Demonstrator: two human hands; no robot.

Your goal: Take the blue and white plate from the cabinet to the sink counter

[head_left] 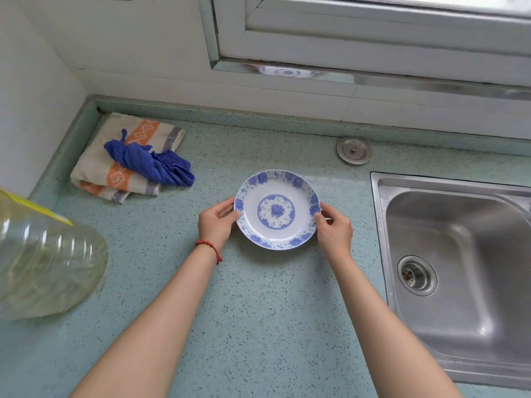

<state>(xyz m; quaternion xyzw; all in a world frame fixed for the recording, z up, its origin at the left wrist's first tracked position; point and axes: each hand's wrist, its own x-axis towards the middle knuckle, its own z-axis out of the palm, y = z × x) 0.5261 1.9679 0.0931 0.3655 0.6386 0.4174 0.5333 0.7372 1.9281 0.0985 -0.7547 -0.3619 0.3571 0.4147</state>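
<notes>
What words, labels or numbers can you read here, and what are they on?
None can be read.
Bottle: yellow label strip, no print legible.
Towel: orange woven motifs, a pattern and not letters.
Plate: blue flowers only.
Sink: no mark visible.

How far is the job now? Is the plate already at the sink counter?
Done: the round blue and white floral plate is over the speckled green counter, left of the steel sink. In hand: the left hand and right hand grip its opposite rims. Left: letting go; whether it fully rests is unclear.
</notes>
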